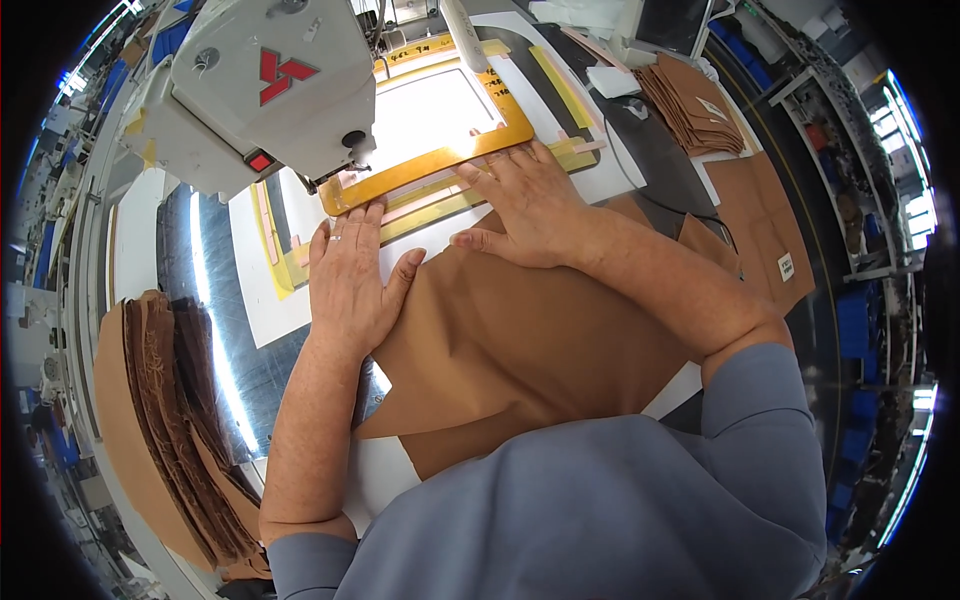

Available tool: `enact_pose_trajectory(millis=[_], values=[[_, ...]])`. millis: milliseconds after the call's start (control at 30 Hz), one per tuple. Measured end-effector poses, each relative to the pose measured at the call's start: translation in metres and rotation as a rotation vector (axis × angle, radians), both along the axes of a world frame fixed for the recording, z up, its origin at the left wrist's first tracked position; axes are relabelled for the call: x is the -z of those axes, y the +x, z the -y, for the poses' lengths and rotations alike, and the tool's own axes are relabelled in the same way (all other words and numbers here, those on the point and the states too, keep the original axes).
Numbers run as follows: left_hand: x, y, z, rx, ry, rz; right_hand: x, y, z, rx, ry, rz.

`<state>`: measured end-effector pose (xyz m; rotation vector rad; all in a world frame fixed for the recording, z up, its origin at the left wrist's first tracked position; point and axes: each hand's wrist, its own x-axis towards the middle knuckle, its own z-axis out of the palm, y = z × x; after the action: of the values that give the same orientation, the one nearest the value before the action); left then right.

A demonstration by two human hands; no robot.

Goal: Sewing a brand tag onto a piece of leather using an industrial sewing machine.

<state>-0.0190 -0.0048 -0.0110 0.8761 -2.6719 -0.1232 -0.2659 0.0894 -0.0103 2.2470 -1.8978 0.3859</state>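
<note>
Through the head view, I see the left hand (pixel 350 285) flat and unclenched, fingertips at the yellow frame (pixel 430 176) just ahead. The right hand (pixel 535 205) is also spread, grasping nothing, its fingertips beside that frame; brown fabric (pixel 530 325) extends below its palm toward the body.
</note>
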Motion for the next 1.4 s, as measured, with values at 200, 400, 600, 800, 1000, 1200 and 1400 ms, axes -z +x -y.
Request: enact_pose_trajectory(millis=[200, 400, 600, 800, 1000, 1200, 1400], values=[[0.003, 0.001, 0.001, -0.003, -0.018, -0.005, -0.004, -0.004, -0.006, 0.215, 0.095, -0.120], [0.000, 0.002, -0.002, -0.010, 0.015, 0.006, -0.017, -0.008, -0.013, 0.340, 0.215, -0.223], [0.000, 0.006, -0.002, -0.132, -0.177, 0.024, -0.011, -0.045, -0.052, 0.183, -0.015, -0.008], [-0.028, 0.015, -0.025, 0.012, -0.051, -0.116, -0.021, -0.060, -0.081, 0.169, -0.036, 0.192], [-0.036, 0.029, -0.068, -0.037, 0.150, -0.049, -0.016, -0.075, -0.076, 0.110, 0.021, 0.380], [-0.019, 0.047, -0.076, -0.225, 0.334, -0.289, -0.020, -0.066, -0.073, 0.207, 0.126, 0.727], [-0.029, 0.045, -0.022, -0.350, 0.395, -0.532, -0.026, -0.059, -0.041, 0.282, -0.061, 0.654]])
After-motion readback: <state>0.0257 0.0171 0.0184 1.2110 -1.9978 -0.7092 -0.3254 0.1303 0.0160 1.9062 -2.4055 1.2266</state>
